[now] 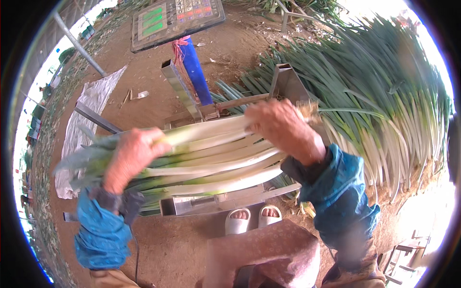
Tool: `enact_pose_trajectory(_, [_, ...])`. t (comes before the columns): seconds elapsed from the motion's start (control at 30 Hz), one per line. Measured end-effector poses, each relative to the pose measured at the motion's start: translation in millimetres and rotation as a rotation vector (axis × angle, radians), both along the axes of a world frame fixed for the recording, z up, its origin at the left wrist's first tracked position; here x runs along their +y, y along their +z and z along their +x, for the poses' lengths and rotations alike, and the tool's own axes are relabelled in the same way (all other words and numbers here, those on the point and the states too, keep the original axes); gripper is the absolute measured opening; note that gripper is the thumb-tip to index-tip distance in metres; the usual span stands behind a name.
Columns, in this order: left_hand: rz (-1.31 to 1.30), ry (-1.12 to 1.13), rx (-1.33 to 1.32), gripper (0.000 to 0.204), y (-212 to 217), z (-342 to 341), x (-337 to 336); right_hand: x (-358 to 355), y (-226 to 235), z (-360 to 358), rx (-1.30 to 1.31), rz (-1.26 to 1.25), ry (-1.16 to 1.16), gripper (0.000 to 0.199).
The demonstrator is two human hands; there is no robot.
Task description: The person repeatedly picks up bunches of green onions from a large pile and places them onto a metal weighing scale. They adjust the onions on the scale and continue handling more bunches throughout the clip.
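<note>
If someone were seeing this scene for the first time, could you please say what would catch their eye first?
Probably the big heap of leeks, green tops and white stems filling the right side. Next, in the centre, the leeks on the metal frame, with the left hand and right hand over them. At the top, the display glows green above a blue post.

Two hands [137, 151], two sandals [237, 223], one display [177, 21]
</note>
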State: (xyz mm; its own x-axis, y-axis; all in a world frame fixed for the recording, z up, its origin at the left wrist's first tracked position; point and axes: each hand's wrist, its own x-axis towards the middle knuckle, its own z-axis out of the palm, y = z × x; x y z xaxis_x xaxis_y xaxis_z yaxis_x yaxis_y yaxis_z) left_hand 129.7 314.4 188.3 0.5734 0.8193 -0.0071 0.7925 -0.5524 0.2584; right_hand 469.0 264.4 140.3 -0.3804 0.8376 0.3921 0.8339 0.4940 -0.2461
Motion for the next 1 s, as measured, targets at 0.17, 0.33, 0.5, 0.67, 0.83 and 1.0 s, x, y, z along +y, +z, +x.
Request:
enact_pose_trajectory(0.17, [0.165,-0.280,0.138,0.034,-78.8,20.5,-79.6,-75.1,-55.7,-1.2,-0.342,-0.351,-0.152,0.044])
enact_pose_trajectory(0.33, [0.278,-0.252,0.150,0.041,-108.5,16.3,-92.9,-124.0,-53.7,3.8,0.002,-0.027,-0.058,0.055])
enact_pose_trajectory(0.5, [0.221,-0.112,-0.147,0.047,-116.1,-12.9,-85.4,-216.7,-8.2,58.3,0.227,0.041,-0.183,0.045])
enact_pose_trajectory(0.67, [-0.036,0.308,-0.556,0.039,-103.0,-64.7,-136.3,-277.6,-104.5,150.6,0.512,-0.342,-0.984,0.031])
enact_pose_trajectory(0.83, [0.010,0.409,-0.201,0.043,-54.6,-53.8,-202.6,-292.5,-220.9,167.3,0.378,-0.464,-1.057,0.042])
enact_pose_trajectory(1.0, [0.004,0.516,0.101,0.041,-12.8,-9.8,-220.9,-219.5,-257.6,169.8,0.379,-0.416,-1.084,0.056])
